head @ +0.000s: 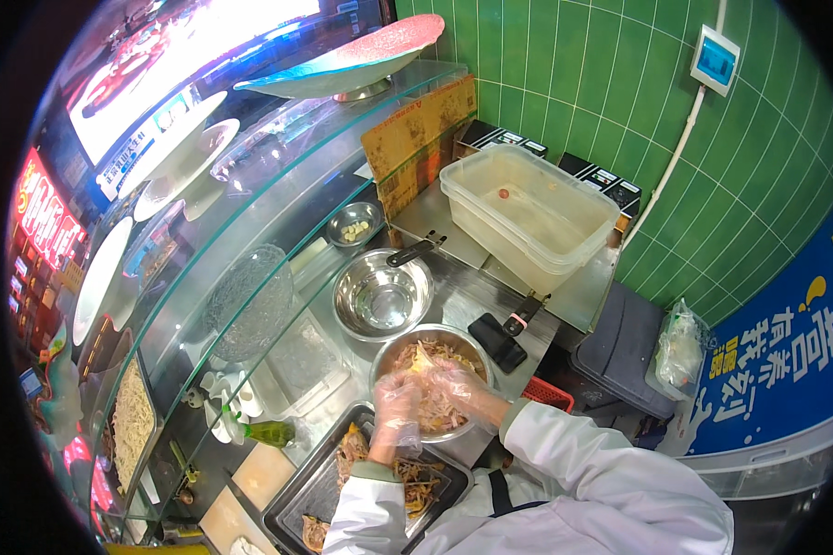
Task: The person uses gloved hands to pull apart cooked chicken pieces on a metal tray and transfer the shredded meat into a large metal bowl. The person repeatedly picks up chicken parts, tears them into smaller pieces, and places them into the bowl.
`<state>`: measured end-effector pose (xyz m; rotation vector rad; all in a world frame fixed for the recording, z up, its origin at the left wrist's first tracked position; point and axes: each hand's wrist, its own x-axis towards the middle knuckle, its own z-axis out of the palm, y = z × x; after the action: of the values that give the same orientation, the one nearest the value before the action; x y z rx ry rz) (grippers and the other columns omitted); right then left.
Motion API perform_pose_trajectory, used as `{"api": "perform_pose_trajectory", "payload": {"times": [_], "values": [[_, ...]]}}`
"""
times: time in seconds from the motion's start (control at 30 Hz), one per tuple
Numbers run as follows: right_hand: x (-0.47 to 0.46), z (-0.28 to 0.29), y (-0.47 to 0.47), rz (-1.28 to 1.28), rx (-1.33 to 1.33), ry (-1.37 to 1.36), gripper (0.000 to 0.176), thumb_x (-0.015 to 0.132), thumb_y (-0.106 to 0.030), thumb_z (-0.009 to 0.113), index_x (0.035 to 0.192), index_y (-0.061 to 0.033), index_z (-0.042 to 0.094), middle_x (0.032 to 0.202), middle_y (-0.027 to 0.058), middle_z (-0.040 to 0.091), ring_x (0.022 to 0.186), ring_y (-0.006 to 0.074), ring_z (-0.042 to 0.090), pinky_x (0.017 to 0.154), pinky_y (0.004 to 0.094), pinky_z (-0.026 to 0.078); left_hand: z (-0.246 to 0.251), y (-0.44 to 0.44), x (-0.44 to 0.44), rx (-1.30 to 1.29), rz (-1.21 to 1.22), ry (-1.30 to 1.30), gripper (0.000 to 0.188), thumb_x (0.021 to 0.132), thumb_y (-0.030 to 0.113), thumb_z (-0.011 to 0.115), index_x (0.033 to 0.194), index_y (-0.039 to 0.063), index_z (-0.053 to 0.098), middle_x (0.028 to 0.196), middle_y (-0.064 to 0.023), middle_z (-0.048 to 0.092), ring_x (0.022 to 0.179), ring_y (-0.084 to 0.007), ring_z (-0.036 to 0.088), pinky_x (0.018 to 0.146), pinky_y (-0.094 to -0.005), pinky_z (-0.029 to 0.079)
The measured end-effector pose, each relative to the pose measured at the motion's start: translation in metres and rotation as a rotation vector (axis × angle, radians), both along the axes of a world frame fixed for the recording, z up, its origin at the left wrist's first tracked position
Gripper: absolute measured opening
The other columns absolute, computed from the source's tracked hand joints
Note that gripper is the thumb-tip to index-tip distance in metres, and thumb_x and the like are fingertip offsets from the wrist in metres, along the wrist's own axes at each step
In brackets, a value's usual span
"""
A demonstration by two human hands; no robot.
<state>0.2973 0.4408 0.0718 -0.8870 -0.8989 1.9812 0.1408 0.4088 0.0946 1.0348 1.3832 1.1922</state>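
Observation:
Both my hands wear clear plastic gloves and meet over a steel bowl filled with shredded meat, which looks like chicken. Between the fingers of my left hand and my right hand is a pale yellow piece of meat with skin. My fingertips partly hide it. Below my left wrist lies a dark metal tray holding torn poultry pieces and scraps of skin and bone. My left forearm covers part of this tray.
Behind the bowl stands a shiny steel bowl, with a small bowl of garlic cloves beyond. A phone lies right of the meat bowl. A translucent plastic tub stands at back right. Curved glass shelving borders the left.

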Motion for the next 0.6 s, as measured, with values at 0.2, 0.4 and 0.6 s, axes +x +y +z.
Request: {"api": "perform_pose_trajectory", "payload": {"times": [0.2, 0.4, 0.6], "values": [[0.001, 0.02, -0.004, 0.001, 0.149, -0.138, 0.022, 0.099, -0.021, 0.054, 0.114, -0.0051, 0.056, 0.086, -0.0019, 0.058, 0.072, 0.0062, 0.052, 0.061, 0.0228, 0.044, 0.003, 0.0, 0.007, 0.039, 0.053, 0.316, 0.008, 0.082, 0.004, 0.06, 0.08, 0.001, 0.068, 0.072, 0.0051, 0.059, 0.062, -0.0049, 0.049, 0.053, -0.0236, 0.039], [0.005, 0.017, -0.009, -0.04, 0.12, -0.108, 0.02, 0.099, -0.023, 0.051, 0.104, -0.005, 0.057, 0.08, -0.002, 0.056, 0.07, 0.007, 0.051, 0.062, 0.0235, 0.044, -0.013, 0.007, 0.004, 0.029, 0.066, 0.039, 0.008, 0.081, 0.005, 0.062, 0.079, -0.001, 0.068, 0.075, -0.003, 0.065, 0.066, -0.0126, 0.06, 0.061, -0.03, 0.049], [0.02, 0.006, 0.005, -0.112, 0.092, -0.014, 0.027, 0.099, -0.029, 0.048, 0.089, -0.0072, 0.058, 0.072, 0.0011, 0.057, 0.064, 0.0108, 0.054, 0.057, 0.0248, 0.044, -0.033, 0.001, -0.027, 0.156, 0.061, -0.299, 0.007, 0.083, 0.007, 0.064, 0.085, 0.001, 0.068, 0.079, -0.0018, 0.064, 0.066, -0.0115, 0.058, 0.061, -0.0256, 0.049]]}}
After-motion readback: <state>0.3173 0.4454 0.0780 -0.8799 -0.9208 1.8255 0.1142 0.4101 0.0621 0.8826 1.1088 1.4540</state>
